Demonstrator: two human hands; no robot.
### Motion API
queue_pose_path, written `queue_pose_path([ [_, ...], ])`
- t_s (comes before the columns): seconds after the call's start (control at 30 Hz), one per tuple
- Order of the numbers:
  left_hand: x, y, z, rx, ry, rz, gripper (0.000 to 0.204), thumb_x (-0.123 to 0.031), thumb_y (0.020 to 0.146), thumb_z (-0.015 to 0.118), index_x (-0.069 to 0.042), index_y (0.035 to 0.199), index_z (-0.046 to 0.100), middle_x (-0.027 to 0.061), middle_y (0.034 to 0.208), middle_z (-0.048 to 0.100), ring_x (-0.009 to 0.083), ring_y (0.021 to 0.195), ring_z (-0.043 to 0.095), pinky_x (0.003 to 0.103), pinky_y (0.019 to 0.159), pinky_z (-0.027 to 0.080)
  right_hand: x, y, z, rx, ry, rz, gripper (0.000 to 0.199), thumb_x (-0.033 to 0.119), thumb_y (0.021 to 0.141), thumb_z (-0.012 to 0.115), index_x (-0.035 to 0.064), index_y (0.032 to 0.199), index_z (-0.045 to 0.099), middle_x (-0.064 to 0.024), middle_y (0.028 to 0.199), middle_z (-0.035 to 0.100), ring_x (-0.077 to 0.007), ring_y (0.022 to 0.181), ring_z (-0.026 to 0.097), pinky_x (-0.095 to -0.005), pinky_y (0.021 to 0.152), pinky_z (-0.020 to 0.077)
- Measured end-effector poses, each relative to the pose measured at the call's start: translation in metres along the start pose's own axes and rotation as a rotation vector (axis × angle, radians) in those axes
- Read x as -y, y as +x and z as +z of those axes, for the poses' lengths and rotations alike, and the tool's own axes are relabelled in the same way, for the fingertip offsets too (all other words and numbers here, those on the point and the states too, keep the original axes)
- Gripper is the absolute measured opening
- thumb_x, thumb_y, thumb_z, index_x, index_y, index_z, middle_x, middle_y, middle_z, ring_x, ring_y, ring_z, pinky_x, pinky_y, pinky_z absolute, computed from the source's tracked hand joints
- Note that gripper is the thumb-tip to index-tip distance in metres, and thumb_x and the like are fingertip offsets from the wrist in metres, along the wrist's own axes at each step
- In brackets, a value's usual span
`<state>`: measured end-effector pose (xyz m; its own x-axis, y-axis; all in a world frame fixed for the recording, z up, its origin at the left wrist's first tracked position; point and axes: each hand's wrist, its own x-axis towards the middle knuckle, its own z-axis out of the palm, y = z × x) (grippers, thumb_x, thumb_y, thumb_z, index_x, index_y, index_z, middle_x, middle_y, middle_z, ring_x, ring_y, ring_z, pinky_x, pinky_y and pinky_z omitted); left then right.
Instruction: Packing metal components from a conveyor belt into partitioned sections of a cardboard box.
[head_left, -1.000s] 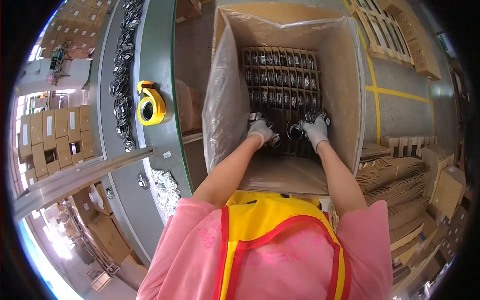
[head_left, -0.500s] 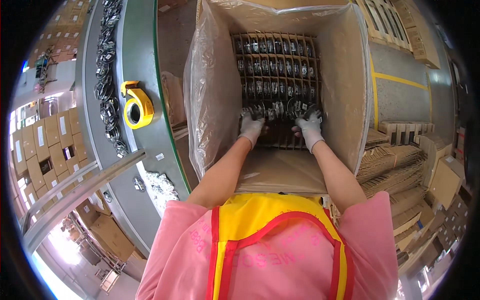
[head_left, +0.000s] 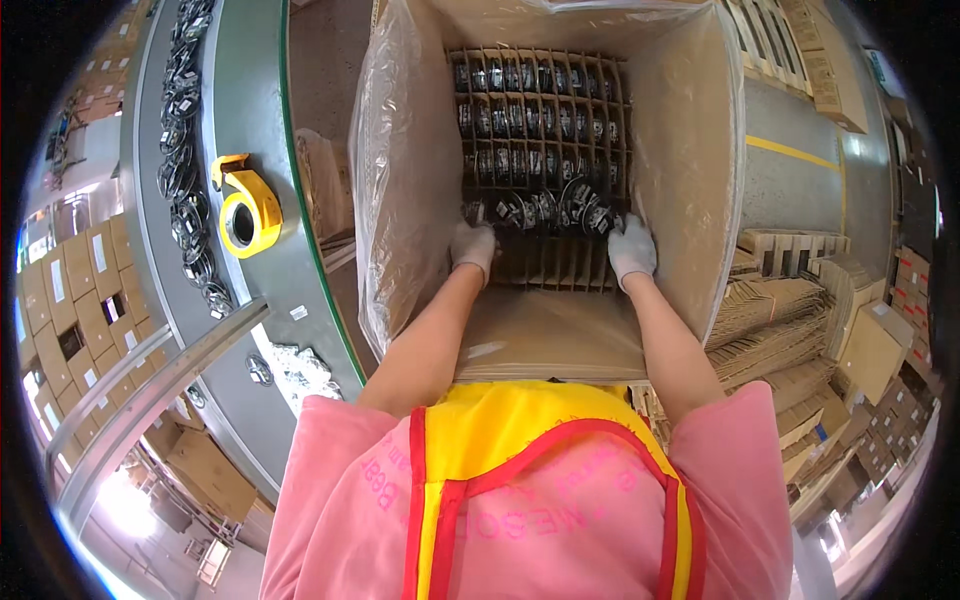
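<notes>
White labels [head_left: 598, 218], illegibly small, seemingly on black coils [head_left: 574, 203]

Gloved hands [head_left: 632, 250] in cardboard box [head_left: 682, 170], dark coils [head_left: 545, 208] between them

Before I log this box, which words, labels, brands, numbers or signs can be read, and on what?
Pink shirt: pink lettering, which I won't copy out.
Stacked cartons: white labels, too small to read.
Boxed black coils: pale tags, too small to read.
</notes>
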<state>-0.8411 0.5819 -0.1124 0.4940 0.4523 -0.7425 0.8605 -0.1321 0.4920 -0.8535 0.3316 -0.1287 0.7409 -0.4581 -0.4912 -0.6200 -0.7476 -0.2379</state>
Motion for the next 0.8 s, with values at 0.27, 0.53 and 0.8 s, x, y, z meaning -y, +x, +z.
queue_pose_path([
  [0.27,-0.008,-0.01,-0.002,0.206,-0.113,-0.115,0.032,-0.009,0.09,0.054,-0.002,0.12,0.047,0.0117,0.087,0.061,0.0185,0.055,0.058,0.032,0.046,0.049,0.007,-0.008,0.0,0.06,-0.29,-0.199,0.03,0.027,0.087,0.053,0.0049,0.104,0.06,-0.0262,0.12,0.051,-0.0439,0.098,0.059,-0.0495,0.085,0.047],
  [0.53,0.003,0.004,0.002,0.18,-0.18,-0.098,0.042,-0.02,0.093,0.054,-0.006,0.131,0.047,0.0103,0.085,0.062,0.016,0.054,0.056,0.032,0.048,0.048,0.004,0.001,-0.006,0.135,0.114,-0.083,0.032,0.027,0.086,0.051,-0.0008,0.099,0.059,-0.0295,0.094,0.062,-0.0436,0.097,0.059,-0.0467,0.082,0.0448],
  [0.8,0.019,0.023,-0.003,0.112,-0.294,-0.24,0.047,-0.03,0.092,0.059,-0.001,0.126,0.047,0.0044,0.069,0.058,0.0141,0.051,0.054,0.029,0.045,0.045,0.01,0.003,-0.011,-0.128,-0.008,-0.166,0.031,0.029,0.091,0.049,0.0002,0.099,0.06,-0.0263,0.095,0.063,-0.0434,0.091,0.06,-0.0482,0.082,0.0461],
])
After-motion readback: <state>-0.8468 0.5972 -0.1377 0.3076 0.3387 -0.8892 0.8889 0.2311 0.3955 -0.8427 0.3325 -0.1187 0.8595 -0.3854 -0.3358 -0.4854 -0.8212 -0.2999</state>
